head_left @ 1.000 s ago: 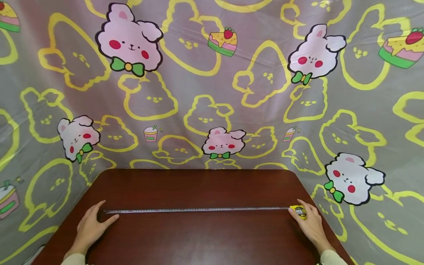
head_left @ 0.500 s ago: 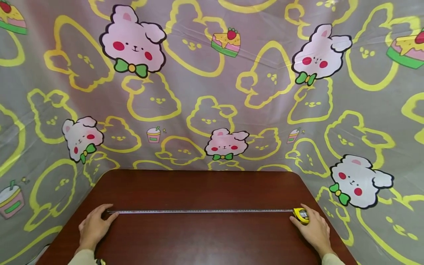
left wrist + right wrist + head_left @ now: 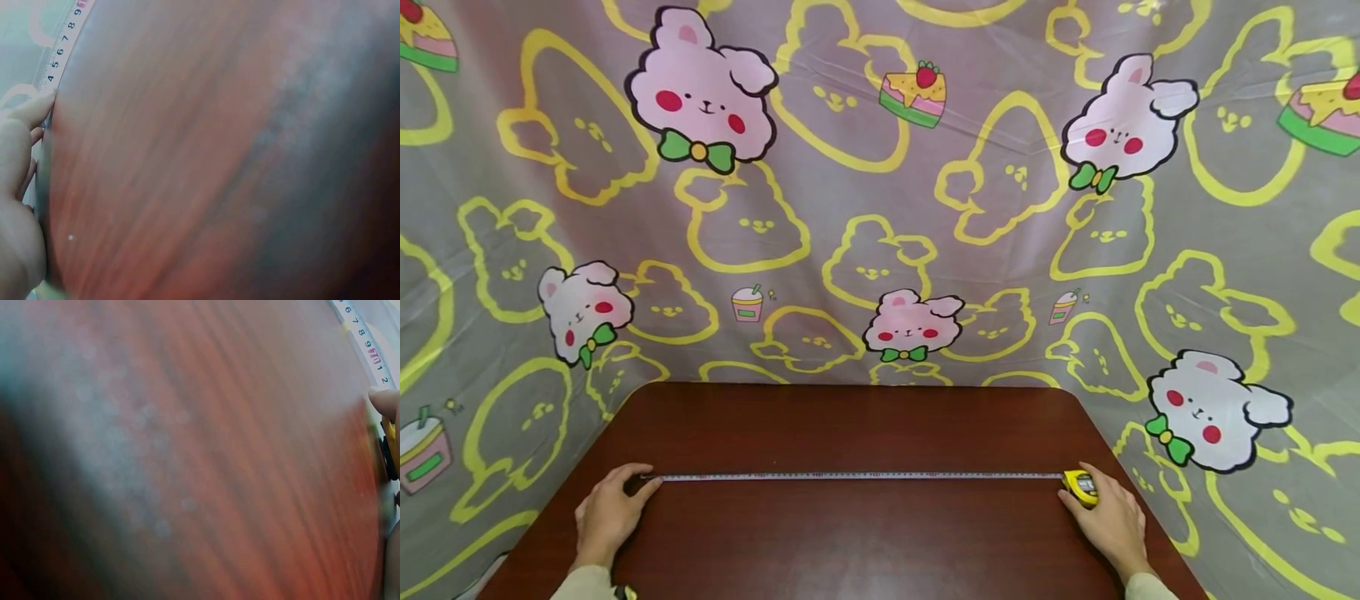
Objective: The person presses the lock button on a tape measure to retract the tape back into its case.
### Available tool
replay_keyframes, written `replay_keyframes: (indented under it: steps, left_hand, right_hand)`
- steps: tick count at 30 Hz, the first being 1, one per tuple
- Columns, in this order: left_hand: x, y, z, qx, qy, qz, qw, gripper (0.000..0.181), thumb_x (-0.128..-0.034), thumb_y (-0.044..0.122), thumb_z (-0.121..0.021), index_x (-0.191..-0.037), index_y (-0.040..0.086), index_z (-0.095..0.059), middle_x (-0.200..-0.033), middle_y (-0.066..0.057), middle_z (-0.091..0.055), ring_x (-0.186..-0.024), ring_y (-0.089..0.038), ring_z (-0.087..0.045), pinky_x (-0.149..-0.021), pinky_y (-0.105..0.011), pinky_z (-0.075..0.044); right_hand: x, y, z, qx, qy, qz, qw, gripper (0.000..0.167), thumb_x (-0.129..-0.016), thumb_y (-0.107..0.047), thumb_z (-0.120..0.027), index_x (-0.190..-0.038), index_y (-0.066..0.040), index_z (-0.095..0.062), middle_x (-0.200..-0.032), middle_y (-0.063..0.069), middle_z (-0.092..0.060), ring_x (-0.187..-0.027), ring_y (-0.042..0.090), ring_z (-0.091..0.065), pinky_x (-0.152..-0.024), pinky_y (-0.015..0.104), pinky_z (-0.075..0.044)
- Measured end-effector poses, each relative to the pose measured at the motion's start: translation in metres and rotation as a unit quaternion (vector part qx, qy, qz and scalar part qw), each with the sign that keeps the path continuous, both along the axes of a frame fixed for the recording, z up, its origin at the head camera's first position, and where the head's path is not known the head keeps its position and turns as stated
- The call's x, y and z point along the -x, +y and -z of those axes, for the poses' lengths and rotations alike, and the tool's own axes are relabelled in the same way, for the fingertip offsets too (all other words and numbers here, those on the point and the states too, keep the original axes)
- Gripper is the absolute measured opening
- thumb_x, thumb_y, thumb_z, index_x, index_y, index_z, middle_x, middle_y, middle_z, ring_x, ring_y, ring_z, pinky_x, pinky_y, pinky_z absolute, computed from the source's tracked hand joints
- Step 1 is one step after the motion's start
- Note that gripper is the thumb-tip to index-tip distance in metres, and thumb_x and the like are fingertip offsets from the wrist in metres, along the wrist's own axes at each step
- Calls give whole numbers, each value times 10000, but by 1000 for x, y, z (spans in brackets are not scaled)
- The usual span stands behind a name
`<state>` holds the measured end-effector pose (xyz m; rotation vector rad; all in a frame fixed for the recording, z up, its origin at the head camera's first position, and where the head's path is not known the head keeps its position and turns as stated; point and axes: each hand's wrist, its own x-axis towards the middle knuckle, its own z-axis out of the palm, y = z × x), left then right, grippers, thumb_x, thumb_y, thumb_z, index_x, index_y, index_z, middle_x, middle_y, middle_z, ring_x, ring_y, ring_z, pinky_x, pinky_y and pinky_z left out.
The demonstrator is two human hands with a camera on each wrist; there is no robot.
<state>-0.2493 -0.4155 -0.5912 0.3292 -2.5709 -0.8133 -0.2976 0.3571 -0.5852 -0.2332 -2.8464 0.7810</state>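
Note:
A yellow and black tape measure [image 3: 1082, 487] lies in the right hand [image 3: 1108, 517], which grips its case near the table's right side. The white tape blade [image 3: 850, 476] runs out straight to the left across the table. At its far end the left hand [image 3: 612, 512] pinches the tape between thumb and fingers; the end tip is hidden there. In the left wrist view, the thumb [image 3: 40, 109] sits just below the 4 mark on the blade. The right wrist view catches the thumb [image 3: 384, 403] beside the blade, with only part of the case showing.
The dark red-brown table [image 3: 865, 542] has rounded far corners. A grey curtain [image 3: 850, 192] printed with rabbits and cakes hangs behind it and along both sides. A small dark and yellow item [image 3: 625, 592] shows by the left sleeve [image 3: 583, 583].
The left thumb and fingers, spread apart around the tape's end a second ago, have closed in on it. The right hand keeps its grip on the case. The head view has shifted slightly.

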Motion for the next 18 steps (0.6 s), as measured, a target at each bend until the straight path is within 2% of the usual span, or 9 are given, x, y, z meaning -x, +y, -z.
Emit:
replay_keyframes:
  steps: [6, 12, 15, 18]
  left_hand:
    - [-1, -4, -2, -49, -353, 20, 9994, 337, -1012, 325, -685, -1232, 72, -659, -1368, -307, -571, -1185, -547, -535, -904, -673, -305]
    - [-1, -5, -5, -390, -502, 34, 9980, 347, -1039, 320, -648, -1267, 59, -638, -1372, -314, -564, -1203, -556, -525, -963, -700, -253]
    - [-1, -3, -7, -506, -404, 50, 9979, 329, -1044, 297, -646, -1259, 48, -638, -1348, -296, -578, -1208, -550, -523, -969, -701, -248]
    - [-3, -2, -7, -551, -21, 46, 9985, 284, -1030, 228, -675, -1224, 21, -659, -1261, -286, -627, -1166, -518, -558, -939, -644, -324]
  right_hand:
    - [-2, -2, -1, 96, -7, -27, 9999, 860, -920, -606, -704, -1538, -86, -409, -1493, 306, -410, -1305, 564, -332, -980, 747, -224]
    - [-2, -2, 0, 137, 175, -84, 9997, 823, -939, -590, -693, -1524, -79, -424, -1472, 314, -430, -1277, 573, -357, -960, 733, -247]
    - [-2, -1, -1, 131, 175, -95, 9997, 811, -946, -571, -694, -1526, -76, -417, -1472, 321, -425, -1271, 576, -360, -957, 728, -256]
    - [-3, 0, 0, 143, 84, -112, 9998, 832, -945, -592, -685, -1538, -80, -405, -1482, 319, -417, -1282, 578, -353, -965, 726, -259]
